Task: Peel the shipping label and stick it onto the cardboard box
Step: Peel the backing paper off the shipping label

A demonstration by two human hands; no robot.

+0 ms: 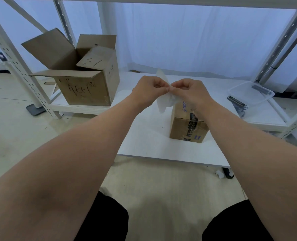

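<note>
Both hands, the left hand (pixel 148 89) and right hand (pixel 187 92), pinched the white label (pixel 163 100) between fingertips, held above the small taped box (pixel 187 127) standing on the bench (pixel 144 136).

- The open cardboard box (pixel 85 87), far left on the shelf, carries black handwritten marks on its near face, roughly "4±1".
- The small sealed box (pixel 187 126) shows partly hidden blue print, not legible.
</note>
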